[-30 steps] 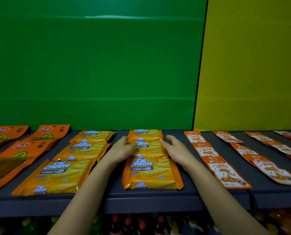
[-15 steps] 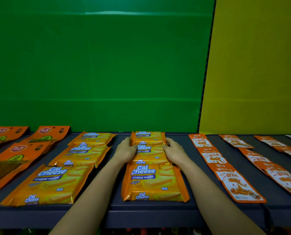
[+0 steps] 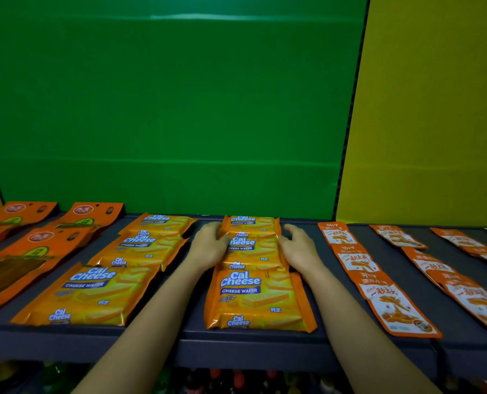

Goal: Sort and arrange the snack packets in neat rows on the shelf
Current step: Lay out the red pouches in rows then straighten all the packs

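A row of three orange Cal Cheese wafer packets runs front to back at the shelf's middle: front packet, middle packet, back packet. My left hand lies against the left edge of the middle packet, fingers curled onto it. My right hand is at the packet's right edge, fingers spread, with the fingertips a little off the wrapper. A second Cal Cheese row lies to the left.
The dark shelf has orange hang-hole packets at far left and rows of narrow orange-white sachets to the right. A green back panel and a yellow panel stand behind. Bottles show below the shelf.
Both hands slid further back along the middle row's sides. My right hand's fingers have spread and come slightly off the packet. The camera has shifted a little.
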Demonstrator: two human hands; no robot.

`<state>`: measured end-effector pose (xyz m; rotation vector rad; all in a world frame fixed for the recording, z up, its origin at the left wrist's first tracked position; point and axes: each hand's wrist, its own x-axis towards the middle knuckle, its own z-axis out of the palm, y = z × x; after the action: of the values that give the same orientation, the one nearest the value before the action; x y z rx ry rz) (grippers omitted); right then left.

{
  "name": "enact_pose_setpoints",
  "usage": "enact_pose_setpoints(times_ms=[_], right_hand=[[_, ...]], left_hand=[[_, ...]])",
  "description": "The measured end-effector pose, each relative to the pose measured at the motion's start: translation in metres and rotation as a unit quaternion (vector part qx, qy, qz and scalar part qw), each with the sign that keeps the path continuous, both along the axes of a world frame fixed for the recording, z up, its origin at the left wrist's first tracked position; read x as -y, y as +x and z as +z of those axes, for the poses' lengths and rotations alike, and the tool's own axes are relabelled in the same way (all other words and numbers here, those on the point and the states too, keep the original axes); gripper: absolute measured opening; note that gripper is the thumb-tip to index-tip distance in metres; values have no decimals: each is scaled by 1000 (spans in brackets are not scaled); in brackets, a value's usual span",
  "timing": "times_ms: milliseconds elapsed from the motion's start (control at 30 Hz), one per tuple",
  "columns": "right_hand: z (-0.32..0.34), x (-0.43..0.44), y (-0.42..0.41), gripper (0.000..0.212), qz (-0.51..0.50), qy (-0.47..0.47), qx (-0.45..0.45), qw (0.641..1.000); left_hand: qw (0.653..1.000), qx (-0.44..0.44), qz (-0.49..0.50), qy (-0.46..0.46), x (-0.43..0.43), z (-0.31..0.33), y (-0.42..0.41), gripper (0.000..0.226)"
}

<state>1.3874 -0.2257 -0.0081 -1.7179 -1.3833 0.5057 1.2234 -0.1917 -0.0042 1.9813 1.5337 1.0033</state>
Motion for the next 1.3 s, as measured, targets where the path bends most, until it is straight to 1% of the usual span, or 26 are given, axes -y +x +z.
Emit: enact_pose_setpoints(times_ms=[100, 167, 267, 333, 433, 533, 567, 633, 733, 833, 933, 1033, 1167, 1300], right_hand=[[4, 9, 0, 39, -4, 37, 0, 999], [10, 15, -5, 37, 13, 48, 25, 998], [24, 24, -18, 37, 46, 52, 76, 995], [34, 30, -32, 38, 68, 52, 93, 992], [45, 39, -62, 39, 101, 44, 110, 988], [48, 44, -100, 38, 123, 25, 128, 984], [49, 44, -113, 39, 126, 16, 134, 983], [46, 43, -138, 39, 130, -8, 141, 981], [36, 45, -170, 40, 129, -64, 134, 980], [25, 48, -192, 43, 121, -97, 118, 981], [14, 52, -207, 45, 105, -85, 56, 989], [5, 55, -216, 44, 87, -64, -12, 994], [4, 52, -220, 44, 59, -50, -46, 996], [5, 49, -221, 42, 52, -46, -37, 997]], left_hand=[[999, 21, 11, 35, 4, 7, -12, 32], [998, 25, 5, 55, 10, 14, -26, 28], [995, -3, 27, 95, 21, 28, -55, 26], [993, -18, 49, 105, 25, 33, -82, 26], [994, -24, 71, 83, 29, 34, -127, 26], [996, -46, 74, 36, 28, 25, -172, 30], [997, -40, 68, 17, 27, 21, -186, 31], [998, 0, 45, -32, 30, 14, -206, 34], [994, 46, 2, -104, 34, 5, -226, 44], [988, 66, -21, -137, 32, -2, -234, 50], [987, 87, -34, -128, 31, -11, -236, 50], [989, 84, -40, -111, 33, -15, -237, 51], [992, 61, -58, -95, 35, -12, -233, 47], [992, 57, -80, -85, 37, -8, -226, 44]])
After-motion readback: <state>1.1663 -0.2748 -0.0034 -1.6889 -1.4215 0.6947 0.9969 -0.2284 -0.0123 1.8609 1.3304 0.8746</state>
